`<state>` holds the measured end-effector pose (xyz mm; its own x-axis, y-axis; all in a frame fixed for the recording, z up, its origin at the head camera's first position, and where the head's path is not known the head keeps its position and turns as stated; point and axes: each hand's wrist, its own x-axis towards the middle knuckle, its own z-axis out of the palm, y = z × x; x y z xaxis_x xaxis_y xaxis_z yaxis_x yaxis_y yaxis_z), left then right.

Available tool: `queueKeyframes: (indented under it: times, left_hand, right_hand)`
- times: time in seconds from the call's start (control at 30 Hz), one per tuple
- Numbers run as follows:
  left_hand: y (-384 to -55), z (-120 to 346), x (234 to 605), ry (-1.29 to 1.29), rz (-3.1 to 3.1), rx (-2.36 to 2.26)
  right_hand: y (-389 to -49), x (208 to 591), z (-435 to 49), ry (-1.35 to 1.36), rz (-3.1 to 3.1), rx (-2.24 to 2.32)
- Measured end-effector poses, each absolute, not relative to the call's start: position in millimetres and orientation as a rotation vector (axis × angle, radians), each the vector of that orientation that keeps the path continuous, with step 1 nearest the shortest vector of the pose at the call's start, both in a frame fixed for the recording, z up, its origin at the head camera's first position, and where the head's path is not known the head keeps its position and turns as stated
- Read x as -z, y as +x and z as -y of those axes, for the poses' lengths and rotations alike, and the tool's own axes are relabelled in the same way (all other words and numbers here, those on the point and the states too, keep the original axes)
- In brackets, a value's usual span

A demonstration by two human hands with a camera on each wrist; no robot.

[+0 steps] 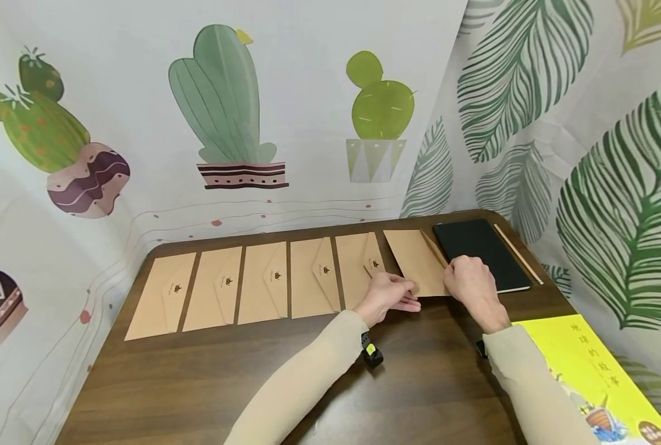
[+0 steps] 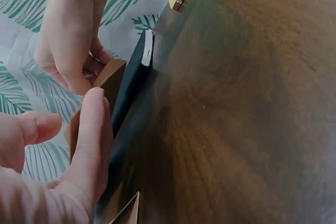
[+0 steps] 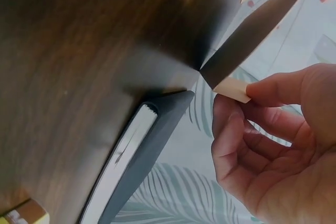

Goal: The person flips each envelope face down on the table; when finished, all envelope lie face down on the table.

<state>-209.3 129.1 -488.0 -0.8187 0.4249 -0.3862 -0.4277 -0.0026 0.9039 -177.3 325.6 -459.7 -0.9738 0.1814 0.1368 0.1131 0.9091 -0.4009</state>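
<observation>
A brown kraft envelope [image 1: 413, 259] is tilted up from the table, its flap raised along the right side. My right hand [image 1: 471, 281] pinches this flap between thumb and curled fingers; the right wrist view shows the pinched strip [image 3: 233, 88] up close. At the envelope's lower left corner is my left hand [image 1: 387, 295]. Its straight fingers [image 2: 93, 129] lie against the envelope's underside, and the thumb stands apart from them in the left wrist view. Just right of the envelope lies a black notebook [image 1: 472, 241], partly covered by my right hand.
To the left, several matching envelopes [image 1: 263, 278] lie in a row, flaps toward the right, some with a dark crown print. A thin wooden stick [image 1: 518, 254] lies beyond the notebook. A yellow book [image 1: 558, 337] sits at the front right of the table [image 1: 196, 383], and a patterned cloth [image 1: 308, 93] hangs behind.
</observation>
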Motion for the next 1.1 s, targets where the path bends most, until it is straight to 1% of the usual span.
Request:
queueKeyframes:
  times: [0.2, 0.43, 0.7, 0.9, 1.1]
  left_hand:
    - [-211, -132, 491, 0.036, -1.621, -1.972]
    - [-210, -133, 494, 0.009, -1.578, -2.03]
    - [-209, -132, 492, 0.018, -1.562, -2.046]
    - [-209, -131, 491, 0.04, -1.547, -2.042]
    - [-208, -131, 490, 0.046, -1.534, -2.048]
  right_hand:
    - [-174, 459, -326, -0.238, 2.901, -0.625]
    - [-172, 461, -326, -0.249, 2.876, -0.671]
    - [-173, 468, -329, -0.292, 2.799, -0.807]
    - [-175, 472, -335, -0.3, 2.839, -0.869]
    - [-176, 473, -338, -0.346, 2.883, -1.039]
